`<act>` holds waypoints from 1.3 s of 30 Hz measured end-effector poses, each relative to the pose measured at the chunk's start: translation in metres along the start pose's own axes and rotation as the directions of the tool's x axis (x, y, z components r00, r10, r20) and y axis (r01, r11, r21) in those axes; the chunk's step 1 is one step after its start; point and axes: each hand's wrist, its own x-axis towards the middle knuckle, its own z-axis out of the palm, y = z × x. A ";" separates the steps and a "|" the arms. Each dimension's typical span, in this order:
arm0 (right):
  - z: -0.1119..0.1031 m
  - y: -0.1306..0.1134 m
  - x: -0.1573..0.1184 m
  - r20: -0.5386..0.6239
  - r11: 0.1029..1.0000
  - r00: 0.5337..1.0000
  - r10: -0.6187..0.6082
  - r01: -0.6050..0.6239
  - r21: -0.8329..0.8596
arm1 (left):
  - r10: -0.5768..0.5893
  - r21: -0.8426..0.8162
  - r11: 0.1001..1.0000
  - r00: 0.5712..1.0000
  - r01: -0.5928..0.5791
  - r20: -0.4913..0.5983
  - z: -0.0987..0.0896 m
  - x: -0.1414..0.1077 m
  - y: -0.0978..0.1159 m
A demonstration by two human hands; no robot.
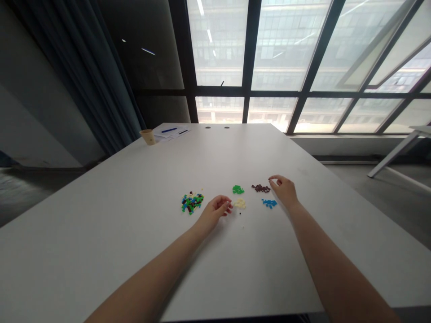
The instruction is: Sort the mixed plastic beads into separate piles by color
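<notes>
My right hand (283, 188) is at the right end of a pile of dark brown pieces (261, 188), its thumb and forefinger pinched on a tiny dark brown piece (269, 180). My left hand (218, 208) is closed, its fingers curled beside a pile of cream pieces (240, 203); whatever it may hold is too small to make out. Green pieces (238, 189) lie behind the cream ones, and blue pieces (269, 203) lie in front of the brown ones. Left of my left hand is a heap of mixed-colour small plastic pieces (191, 203).
A single dark piece (240, 213) lies in front of the cream pile. On the white table (134, 251), at the far left, stand a paper cup (148, 137) and papers (175, 133) with a blue pen (169, 130). Windows rise beyond the far edge.
</notes>
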 end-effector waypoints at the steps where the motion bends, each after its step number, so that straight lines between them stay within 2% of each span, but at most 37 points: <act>1: 0.002 0.005 0.004 0.031 1.000 0.999 0.013 -0.013 -0.026 | -0.002 0.003 1.000 1.000 0.002 0.001 0.000 0.000 0.000; 4: 0.012 0.013 0.011 0.152 0.996 0.987 0.053 -0.040 -0.082 | -0.015 -0.004 1.000 1.000 0.015 -0.006 -0.001 0.000 -0.001; 7: 0.022 0.017 0.014 0.217 0.992 0.972 0.095 -0.073 -0.107 | -0.019 -0.010 1.000 1.000 0.019 -0.009 -0.001 0.000 -0.001; 13: 0.028 0.020 0.017 0.250 0.986 0.960 0.126 -0.094 -0.135 | -0.020 -0.009 1.000 1.000 0.020 0.012 -0.002 0.001 -0.003; 19: 0.024 0.019 0.017 0.280 0.984 0.947 0.160 -0.131 -0.118 | -0.007 -0.015 1.000 1.000 0.007 -0.011 -0.002 0.002 -0.004; 23: 0.012 0.015 0.015 0.249 0.980 0.951 0.184 -0.159 -0.116 | 0.017 -0.025 1.000 0.996 -0.019 -0.085 -0.010 0.006 -0.001; 26: 0.006 0.013 0.013 0.247 0.977 0.948 0.202 -0.176 -0.123 | 0.063 -0.035 0.997 0.975 -0.072 -0.214 -0.025 0.014 0.003; 28: 0.006 0.012 0.010 0.260 0.983 0.952 0.163 -0.134 -0.124 | 0.089 -0.048 0.993 0.945 -0.109 -0.316 -0.037 0.020 0.005; 31: 0.012 0.013 0.006 0.296 0.988 0.954 0.049 -0.003 -0.156 | 0.067 -0.097 0.988 0.903 -0.118 -0.424 -0.050 0.028 0.003; 34: 0.018 0.015 0.005 0.321 0.977 0.947 0.020 0.050 -0.208 | 0.035 -0.117 0.988 0.891 -0.098 -0.452 -0.053 0.030 0.000; 39: 0.018 0.020 0.003 0.305 0.976 0.952 0.020 0.048 -0.214 | 0.051 -0.053 0.995 0.911 -0.079 -0.410 -0.049 0.027 0.000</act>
